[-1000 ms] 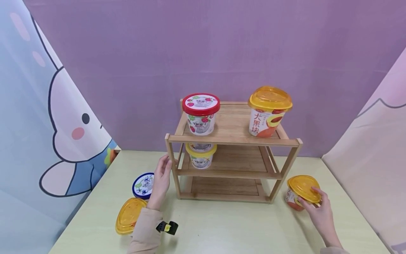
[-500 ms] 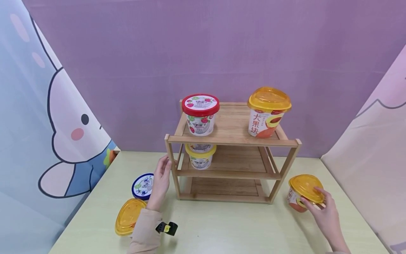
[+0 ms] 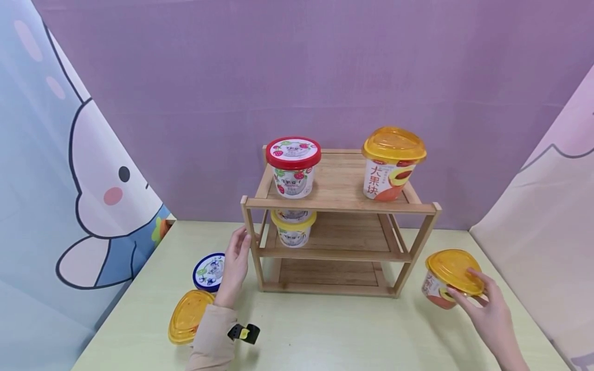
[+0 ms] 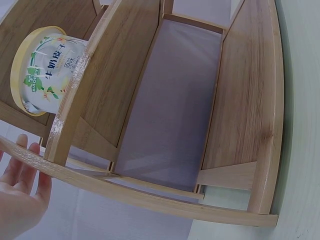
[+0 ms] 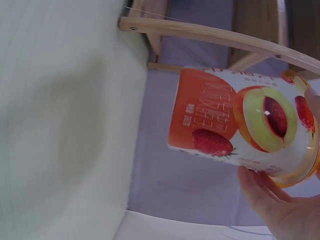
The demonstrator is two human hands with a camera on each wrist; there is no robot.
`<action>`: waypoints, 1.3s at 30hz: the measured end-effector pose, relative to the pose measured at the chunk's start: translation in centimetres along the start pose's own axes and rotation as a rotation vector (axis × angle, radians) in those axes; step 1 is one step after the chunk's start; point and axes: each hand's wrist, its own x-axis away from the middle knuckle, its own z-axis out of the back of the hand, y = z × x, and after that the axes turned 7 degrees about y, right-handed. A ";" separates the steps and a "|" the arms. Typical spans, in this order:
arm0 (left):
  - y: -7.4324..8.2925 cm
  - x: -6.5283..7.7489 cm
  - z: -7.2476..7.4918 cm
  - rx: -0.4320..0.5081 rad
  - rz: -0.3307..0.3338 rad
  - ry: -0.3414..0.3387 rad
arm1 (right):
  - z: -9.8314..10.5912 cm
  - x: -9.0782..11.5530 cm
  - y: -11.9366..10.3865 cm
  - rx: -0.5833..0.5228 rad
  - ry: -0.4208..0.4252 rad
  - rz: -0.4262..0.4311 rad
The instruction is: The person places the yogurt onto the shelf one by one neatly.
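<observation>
Right of the rack (image 3: pixel 341 206), our right grip (image 3: pixel 489 312) clasps the near-upright peach cup (image 3: pixel 447 275) by its top; our left grip (image 3: pixel 235 265), fingers loose, lies at the rack's left side.

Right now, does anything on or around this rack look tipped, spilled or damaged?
Nothing stands out. On the rack, the red-lidded tub and fruit cup stand upright, lids on. The right hand holds a second fruit cup, with no damage or spill showing.

Count by Kind

In the head view I count three orange-lidded cups (image 3: pixel 387 178) (image 3: pixel 450 265) (image 3: pixel 187 314), at three, four and seven o'clock; three round-lidded tubs (image 3: pixel 294 170) (image 3: pixel 294 233) (image 3: pixel 209 273), at twelve, six and eight; one wooden rack (image 3: pixel 343 206); two hands (image 3: pixel 235 265) (image 3: pixel 492 314); one black wristband (image 3: pixel 243 333).
</observation>
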 end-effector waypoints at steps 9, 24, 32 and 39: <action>-1.2 -0.3 0.1 0.008 -0.024 -0.001 | 2.0 0.4 -3.9 -0.011 -0.052 0.031; -1.5 -0.4 0.0 0.026 -0.068 0.014 | 3.9 0.8 -6.6 -0.067 -0.068 0.103; -1.3 -0.3 0.1 0.022 -0.056 0.012 | 4.4 0.9 -7.9 -0.102 -0.107 0.138; -1.4 -0.4 0.0 0.031 -0.070 0.015 | 4.0 0.5 -9.4 -0.165 -0.117 0.196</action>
